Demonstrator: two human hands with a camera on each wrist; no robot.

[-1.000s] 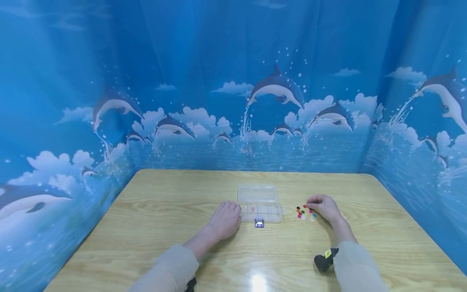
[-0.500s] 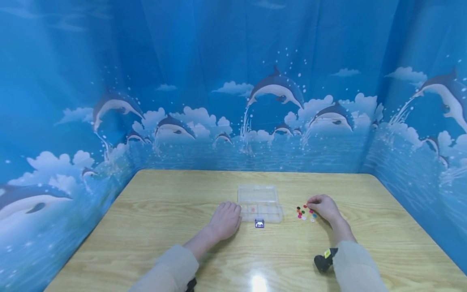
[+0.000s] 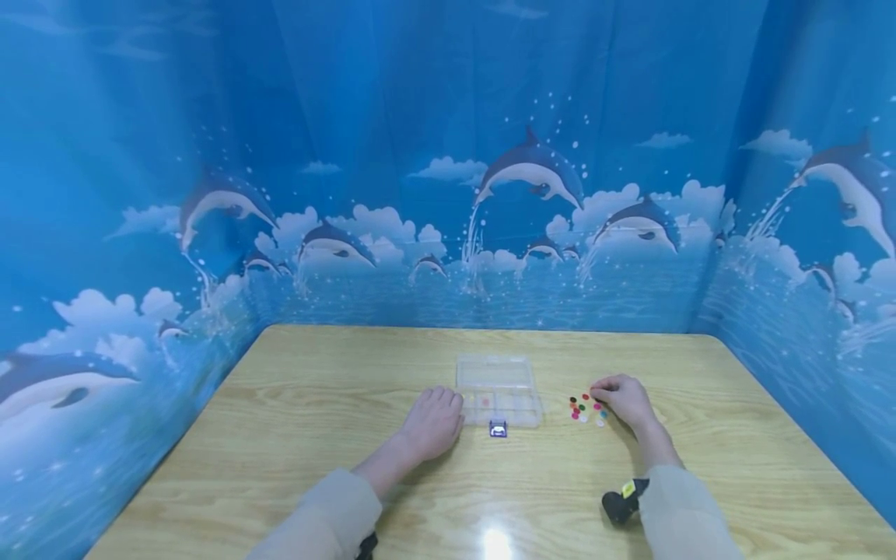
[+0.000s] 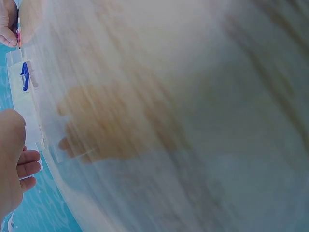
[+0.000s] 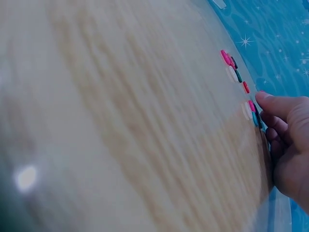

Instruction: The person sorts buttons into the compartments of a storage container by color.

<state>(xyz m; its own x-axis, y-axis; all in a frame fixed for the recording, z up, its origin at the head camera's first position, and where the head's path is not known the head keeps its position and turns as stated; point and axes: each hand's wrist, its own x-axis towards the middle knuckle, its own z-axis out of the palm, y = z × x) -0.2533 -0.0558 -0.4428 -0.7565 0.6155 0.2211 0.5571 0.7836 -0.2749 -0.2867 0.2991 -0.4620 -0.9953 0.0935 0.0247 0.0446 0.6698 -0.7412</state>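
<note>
A white glare spot [image 3: 496, 542] marks the brightly lit table [image 3: 546, 490], while both wrist views look dimmer and hazy.

The box [image 3: 519, 402] is clear and colourless, its clasp [image 3: 498, 430] violet-blue. Right of the box, discs [image 3: 582, 407] show red, orange, pink, green, blue, white and black. Beneath it, the counter [image 3: 336, 381] has pale yellow wood grain; behind it, a blue curtain [image 3: 392, 93] bears slate-and-white dolphins [image 3: 530, 159] and white clouds [image 3: 451, 169].

Screened-off booth, bldg type unclear. Blue dolphin-print curtain [image 3: 378, 155] w/ folds beyond fingers [image 3: 438, 395], also to L & R of them. Wood-grain tbl [image 3: 336, 365] below fingers, bright glare spot [image 3: 496, 543] on it nearer body than fingers. Blk wrist cam [image 3: 619, 505] back of R-hand fingers [image 3: 607, 382].
</note>
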